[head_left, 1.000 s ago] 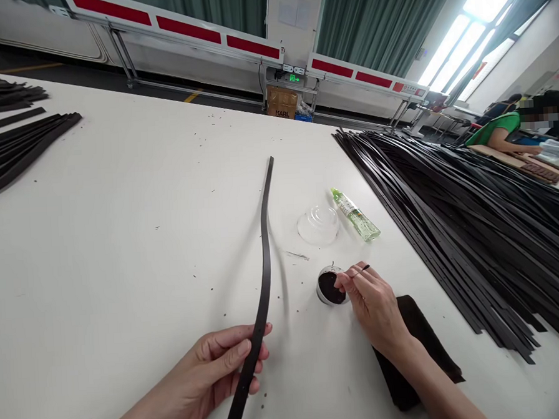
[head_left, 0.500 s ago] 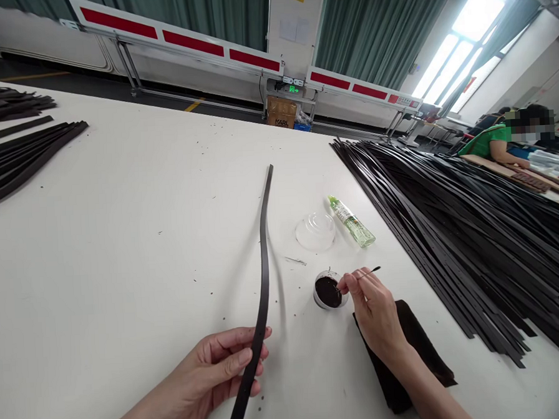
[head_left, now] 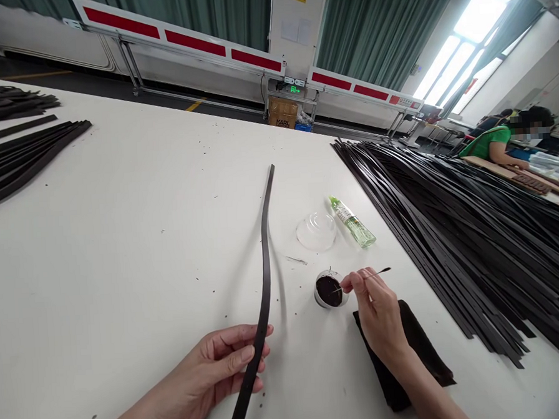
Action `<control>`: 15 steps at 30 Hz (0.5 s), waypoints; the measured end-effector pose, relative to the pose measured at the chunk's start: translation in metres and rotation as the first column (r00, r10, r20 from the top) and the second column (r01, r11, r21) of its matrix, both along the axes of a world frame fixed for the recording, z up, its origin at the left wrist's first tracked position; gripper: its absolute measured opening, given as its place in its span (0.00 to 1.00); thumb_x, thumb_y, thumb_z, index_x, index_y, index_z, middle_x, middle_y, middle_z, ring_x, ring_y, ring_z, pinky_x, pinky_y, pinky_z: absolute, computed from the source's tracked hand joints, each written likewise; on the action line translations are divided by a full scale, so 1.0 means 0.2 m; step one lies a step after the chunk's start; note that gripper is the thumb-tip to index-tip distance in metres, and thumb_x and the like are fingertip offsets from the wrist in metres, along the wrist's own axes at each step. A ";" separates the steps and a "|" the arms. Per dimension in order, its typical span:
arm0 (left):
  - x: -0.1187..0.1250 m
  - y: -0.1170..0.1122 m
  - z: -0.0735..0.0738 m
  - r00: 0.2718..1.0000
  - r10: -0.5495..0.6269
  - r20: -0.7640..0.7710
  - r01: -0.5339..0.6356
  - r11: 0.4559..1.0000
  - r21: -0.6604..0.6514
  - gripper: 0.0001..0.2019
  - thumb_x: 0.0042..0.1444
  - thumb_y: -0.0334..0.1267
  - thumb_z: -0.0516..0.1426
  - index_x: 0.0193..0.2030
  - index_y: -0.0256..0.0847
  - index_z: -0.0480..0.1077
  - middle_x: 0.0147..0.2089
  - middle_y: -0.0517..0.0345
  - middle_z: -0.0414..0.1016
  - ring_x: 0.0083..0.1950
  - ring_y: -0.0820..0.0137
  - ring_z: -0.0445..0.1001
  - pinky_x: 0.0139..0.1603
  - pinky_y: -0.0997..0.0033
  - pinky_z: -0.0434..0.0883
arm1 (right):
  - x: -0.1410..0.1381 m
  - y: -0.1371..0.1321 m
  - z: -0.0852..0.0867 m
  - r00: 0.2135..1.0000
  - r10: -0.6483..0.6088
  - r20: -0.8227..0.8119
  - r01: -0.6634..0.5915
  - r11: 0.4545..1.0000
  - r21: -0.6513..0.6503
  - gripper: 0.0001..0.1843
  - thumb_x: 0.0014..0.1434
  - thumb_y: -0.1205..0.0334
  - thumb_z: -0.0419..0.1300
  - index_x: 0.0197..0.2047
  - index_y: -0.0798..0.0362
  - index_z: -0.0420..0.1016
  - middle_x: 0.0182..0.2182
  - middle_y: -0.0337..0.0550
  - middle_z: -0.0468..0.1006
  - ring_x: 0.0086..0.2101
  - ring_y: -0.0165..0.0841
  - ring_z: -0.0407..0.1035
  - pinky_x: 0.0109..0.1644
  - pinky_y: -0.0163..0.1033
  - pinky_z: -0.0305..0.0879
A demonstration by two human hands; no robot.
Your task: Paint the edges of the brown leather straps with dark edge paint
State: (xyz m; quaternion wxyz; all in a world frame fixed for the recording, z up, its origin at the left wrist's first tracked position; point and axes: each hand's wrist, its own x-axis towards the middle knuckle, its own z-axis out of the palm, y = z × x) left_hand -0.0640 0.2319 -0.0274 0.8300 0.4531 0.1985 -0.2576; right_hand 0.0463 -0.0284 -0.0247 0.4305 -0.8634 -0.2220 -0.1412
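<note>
Dark leather strap (head_left: 265, 279) curving across the white counter (head_left: 122, 243)
The left hand (head_left: 222, 362) loosely grips its flat, holed lower end; the right hand (head_left: 377, 314) pinches a thin applicator (head_left: 376, 272) over a round tin of dark paste (head_left: 329, 291).

Belt-making workshop: a long white worktable (head_left: 122, 255), heaps of black punched belt straps (head_left: 463, 225) at right, a co-worker (head_left: 489, 142) at a far-right bench, and red-striped rails (head_left: 177, 46) before green curtains (head_left: 382, 29) at far.
</note>
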 end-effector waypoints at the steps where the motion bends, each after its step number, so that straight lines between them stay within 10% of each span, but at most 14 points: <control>1: 0.00 0.00 0.00 1.000 0.001 0.002 -0.001 1.000 -0.002 0.12 0.53 0.37 0.66 0.46 0.44 0.79 0.38 0.55 0.78 0.40 0.68 0.73 0.44 0.67 0.77 | -0.01 0.00 0.01 0.998 -0.033 -0.047 0.035 0.998 0.043 0.21 0.72 0.54 0.45 0.32 0.51 0.71 0.28 0.42 0.74 0.32 0.34 0.68 0.40 0.40 0.65; 10: 0.01 -0.01 0.00 0.998 0.000 0.058 0.002 1.000 -0.026 0.12 0.53 0.37 0.66 0.45 0.42 0.79 0.40 0.54 0.76 0.42 0.66 0.73 0.46 0.62 0.77 | -0.03 0.03 0.03 0.827 0.142 -0.544 0.228 0.799 0.556 0.19 0.63 0.45 0.58 0.34 0.53 0.75 0.31 0.45 0.76 0.33 0.36 0.70 0.38 0.39 0.68; 15: 0.00 -0.02 0.01 0.996 -0.011 0.092 0.019 0.996 -0.088 0.14 0.50 0.35 0.68 0.45 0.39 0.79 0.40 0.52 0.75 0.40 0.66 0.73 0.45 0.61 0.77 | -0.16 0.11 0.10 0.901 0.093 -0.424 0.102 0.904 0.415 0.17 0.68 0.51 0.54 0.34 0.51 0.76 0.31 0.43 0.76 0.32 0.34 0.69 0.37 0.38 0.65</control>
